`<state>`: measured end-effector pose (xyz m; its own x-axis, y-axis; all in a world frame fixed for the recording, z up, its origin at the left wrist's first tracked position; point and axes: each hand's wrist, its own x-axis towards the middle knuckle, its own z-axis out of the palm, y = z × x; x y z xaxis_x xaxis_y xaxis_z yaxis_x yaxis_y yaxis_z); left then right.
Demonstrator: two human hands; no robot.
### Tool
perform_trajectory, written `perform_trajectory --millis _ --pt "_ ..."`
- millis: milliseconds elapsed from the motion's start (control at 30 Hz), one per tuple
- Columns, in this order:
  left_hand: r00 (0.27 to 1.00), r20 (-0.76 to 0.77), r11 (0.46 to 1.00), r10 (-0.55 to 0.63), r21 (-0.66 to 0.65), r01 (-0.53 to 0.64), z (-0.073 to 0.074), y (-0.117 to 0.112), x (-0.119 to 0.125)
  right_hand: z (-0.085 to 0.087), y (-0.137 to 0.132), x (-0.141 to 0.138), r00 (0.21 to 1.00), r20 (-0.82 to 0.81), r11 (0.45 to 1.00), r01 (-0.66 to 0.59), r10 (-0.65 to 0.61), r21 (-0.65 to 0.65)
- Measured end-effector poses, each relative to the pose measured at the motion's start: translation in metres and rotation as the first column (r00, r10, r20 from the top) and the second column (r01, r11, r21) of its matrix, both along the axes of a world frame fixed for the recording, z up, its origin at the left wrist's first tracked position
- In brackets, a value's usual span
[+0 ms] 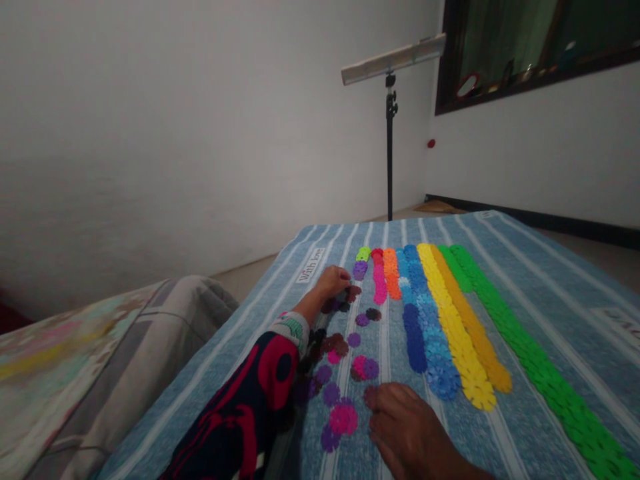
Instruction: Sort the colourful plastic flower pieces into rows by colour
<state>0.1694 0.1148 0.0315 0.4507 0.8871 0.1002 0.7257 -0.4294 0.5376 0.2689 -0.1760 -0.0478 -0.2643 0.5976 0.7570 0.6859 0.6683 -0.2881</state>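
Observation:
My left hand point(332, 281) reaches across the loose pieces, its fingers pinched together above some brown notched discs point(354, 293); whatever lies in the pinch is hidden. In the foreground my right hand point(413, 430) has its fingers curled, with what looks like a small brown disc point(370, 397) at the fingertips. Between the hands lie scattered plastic snowflake discs: purple point(331, 394), pink point(343, 419) and black point(373, 314). Beyond the left hand, a purple stack point(360, 270) adjoins lime green discs point(363, 253). My left sleeve partly covers the dark pieces beside it.
Overlapping disc rows run along the striped cloth point(235, 373): pink point(380, 287), orange point(392, 273), dark blue point(415, 340), light blue point(435, 333), yellow point(457, 333), amber point(480, 340) and green point(540, 360). A lamp stand point(390, 147) rises behind; a covered surface point(120, 360) is at left.

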Motion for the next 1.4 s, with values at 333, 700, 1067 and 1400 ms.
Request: perform_trajectory --millis 333,700,1067,1400 --pt "0.964 -0.257 0.997 -0.065 0.016 0.072 0.003 -0.028 0.008 0.003 -0.005 0.000 1.000 0.001 0.998 -0.024 0.024 -0.065" --pt "0.934 -0.275 0.973 -0.228 -0.027 0.229 0.001 -0.047 -0.013 0.012 -0.009 0.001 0.999 0.002 0.994 -0.032 0.033 -0.100" --pt "0.913 -0.160 0.926 -0.375 -0.017 0.377 -0.002 -0.064 -0.048 0.012 -0.012 0.002 0.999 -0.014 0.993 -0.037 0.035 -0.115" --pt "0.966 -0.055 0.965 -0.253 0.061 0.256 -0.012 -0.090 -0.078 0.011 -0.013 0.004 0.998 0.010 0.985 -0.053 0.055 -0.165"
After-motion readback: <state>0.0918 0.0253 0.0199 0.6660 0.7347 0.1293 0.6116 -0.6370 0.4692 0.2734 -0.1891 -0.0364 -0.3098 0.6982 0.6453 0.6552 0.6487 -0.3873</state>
